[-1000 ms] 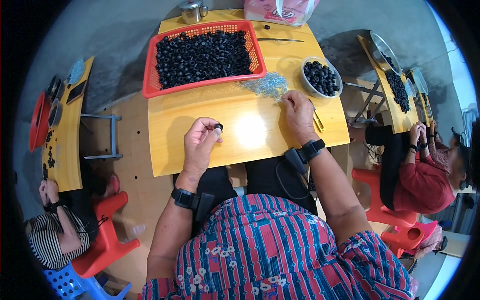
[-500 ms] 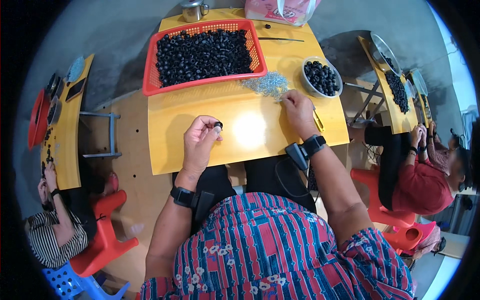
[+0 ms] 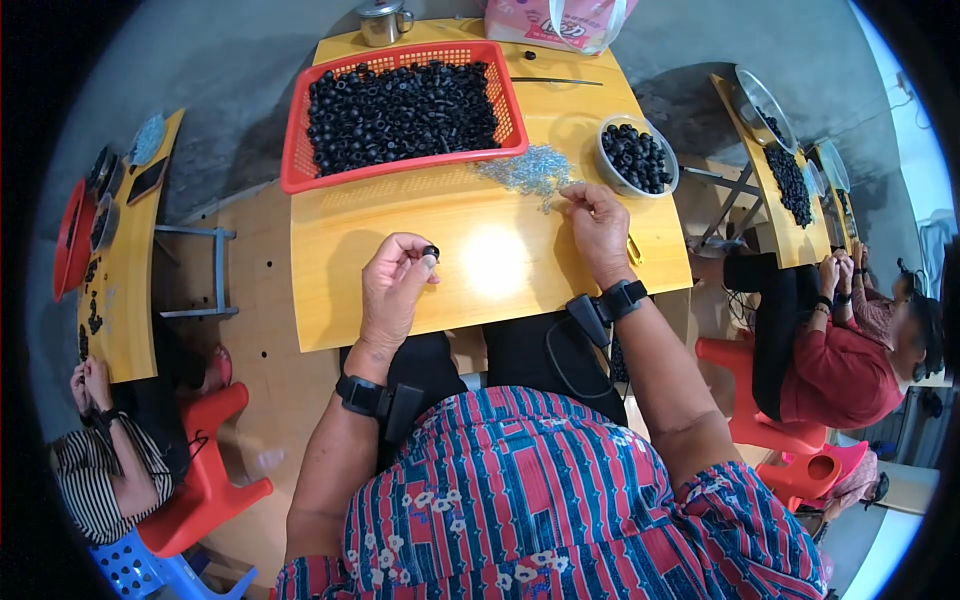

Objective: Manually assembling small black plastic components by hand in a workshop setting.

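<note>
My left hand is over the near part of the yellow table, with a small round black plastic part pinched between thumb and fingertips. At the near right edge of a pile of tiny clear bluish pieces, my right hand has its thumb and forefinger drawn together. Whatever lies between those fingertips is too small to make out. A yellow cutter knife shows partly beside my right hand.
A red basket full of black parts stands at the far left of the table. To the right is a clear tub of black pieces. A metal mug and pink bag stand behind. People work at tables on both sides.
My right hand's fingers have shifted slightly at the pile's edge, and a few clear pieces now trail toward me. My left hand keeps its black part. The whole view has moved slightly.
</note>
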### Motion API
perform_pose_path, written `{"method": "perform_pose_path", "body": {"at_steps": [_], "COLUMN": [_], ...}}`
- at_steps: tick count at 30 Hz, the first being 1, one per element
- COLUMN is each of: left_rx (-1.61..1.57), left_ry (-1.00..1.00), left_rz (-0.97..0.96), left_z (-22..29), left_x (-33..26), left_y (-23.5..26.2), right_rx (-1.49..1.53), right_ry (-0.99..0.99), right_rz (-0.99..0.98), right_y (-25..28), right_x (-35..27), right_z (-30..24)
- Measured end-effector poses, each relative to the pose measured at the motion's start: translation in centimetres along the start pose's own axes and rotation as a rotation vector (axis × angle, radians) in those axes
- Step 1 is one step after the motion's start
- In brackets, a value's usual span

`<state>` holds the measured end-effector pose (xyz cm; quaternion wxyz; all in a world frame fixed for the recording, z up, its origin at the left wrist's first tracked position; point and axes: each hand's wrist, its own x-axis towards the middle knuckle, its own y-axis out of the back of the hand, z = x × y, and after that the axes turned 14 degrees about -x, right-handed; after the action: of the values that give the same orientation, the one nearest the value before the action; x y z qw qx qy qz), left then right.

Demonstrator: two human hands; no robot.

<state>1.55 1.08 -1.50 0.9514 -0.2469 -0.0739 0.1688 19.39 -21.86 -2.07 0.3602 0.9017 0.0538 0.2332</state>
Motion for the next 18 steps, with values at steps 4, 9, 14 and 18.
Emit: {"method": "perform_pose_path", "body": {"at_steps": [4, 9, 14, 18], "left_rx": [-0.005, -0.003, 0.009, -0.01], "left_ry": [0.0, 0.006, 0.009, 0.008], "left_rz": [0.005, -0.001, 0.003, -0.007], "left_z": [-0.2, -0.1, 0.1, 0.1], "left_x": [0.0, 0.0, 0.0, 0.0], "left_y": [0.2, 0.1, -0.1, 0.0], "right_rx": [-0.121, -0.206, -0.203, -0.178], "right_ry": [-0.02, -0.028, -0.019, -0.036], "right_rz": [-0.166, -0.17, -0.131, -0.112], "right_y": [1.2, 1.0, 1.0, 0.6], "right_x": [-0.1, -0.6, -0.4, -0.3], "right_z": [-2.9, -4.4, -3.7, -3.0]}}
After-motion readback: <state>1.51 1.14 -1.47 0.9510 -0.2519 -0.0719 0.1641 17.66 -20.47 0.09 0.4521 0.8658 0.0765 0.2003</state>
